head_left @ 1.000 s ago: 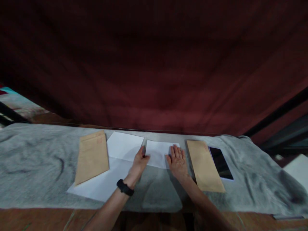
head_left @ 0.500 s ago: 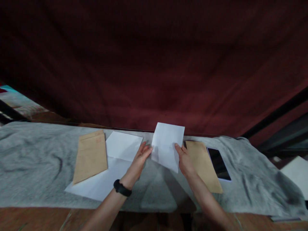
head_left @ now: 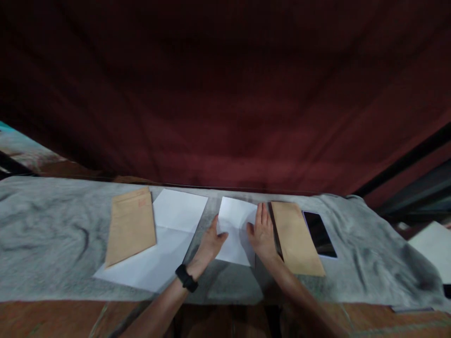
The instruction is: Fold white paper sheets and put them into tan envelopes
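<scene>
A small folded white sheet of paper (head_left: 235, 237) lies on the grey cloth between my hands. My left hand (head_left: 211, 244) is at its left edge, the thumb reaching onto the paper and the index finger extended along the side; the other fingers are hard to see. My right hand (head_left: 262, 234) lies flat along the right edge, fingers stretched away from me and thumb out over the paper. To the left, a larger creased white sheet (head_left: 165, 253) lies partly under a brown envelope (head_left: 130, 227). Just right of my right hand is another brown envelope (head_left: 298, 239).
A dark-screened phone (head_left: 320, 234) lies beside the right envelope. The grey cloth (head_left: 373, 263) covers a long, low surface, wrinkled at both ends. Behind it hangs a dark red curtain (head_left: 225, 117). A white object (head_left: 431, 249) stands at the far right, above a tiled floor (head_left: 52, 319).
The folded paper has come down from a raised, tilted position onto the cloth. My right hand has gone from pinching its edge to lying flat; my left thumb now rests over the paper.
</scene>
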The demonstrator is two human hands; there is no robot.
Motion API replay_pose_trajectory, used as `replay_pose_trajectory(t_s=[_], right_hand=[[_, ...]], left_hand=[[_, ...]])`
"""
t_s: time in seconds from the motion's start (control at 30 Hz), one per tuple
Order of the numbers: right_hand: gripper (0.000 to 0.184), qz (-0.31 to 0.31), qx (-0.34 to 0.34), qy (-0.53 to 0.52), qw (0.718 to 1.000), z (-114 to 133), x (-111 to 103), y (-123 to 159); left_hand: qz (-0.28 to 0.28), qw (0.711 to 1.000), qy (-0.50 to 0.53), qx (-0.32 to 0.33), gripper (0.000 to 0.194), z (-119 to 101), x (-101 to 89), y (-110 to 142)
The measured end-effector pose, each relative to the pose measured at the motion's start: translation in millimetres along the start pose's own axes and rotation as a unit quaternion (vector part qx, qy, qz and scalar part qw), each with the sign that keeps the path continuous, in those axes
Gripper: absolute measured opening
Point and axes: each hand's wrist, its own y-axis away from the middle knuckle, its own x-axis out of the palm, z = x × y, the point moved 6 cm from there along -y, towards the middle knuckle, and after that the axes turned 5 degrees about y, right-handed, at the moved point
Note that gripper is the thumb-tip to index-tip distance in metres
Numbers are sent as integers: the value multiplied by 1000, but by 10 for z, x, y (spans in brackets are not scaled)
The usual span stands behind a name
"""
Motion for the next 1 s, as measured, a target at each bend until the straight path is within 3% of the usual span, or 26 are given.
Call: replay_pose_trajectory(t_s=[0.17,0.37,0.57,0.67,0.77,0.9,1.0], right_hand=[[72,2,-53,59,997,170,-14,-19],[58,101,-7,-29,994,-95,119,-184],[37,176,36,-130,975,-289,222,-204],[32,182,47,-134,973,-316,226,-146],[35,178,66,-130,973,-352,210,-91],[41,172,91,-119,974,-415,181,-31],[41,173,108,-110,973,-463,157,18]], left_hand=[[73,996,39,-34,72,-5,-42,-62],[215,971,98,39,72,-230,-220,-167],[205,972,-58,104,72,-287,-369,-257],[121,969,-175,122,65,-357,-375,-264],[40,959,-234,158,51,-487,-220,-128],[80,942,-263,191,52,-530,247,245],[102,929,-289,206,61,-511,455,468]])
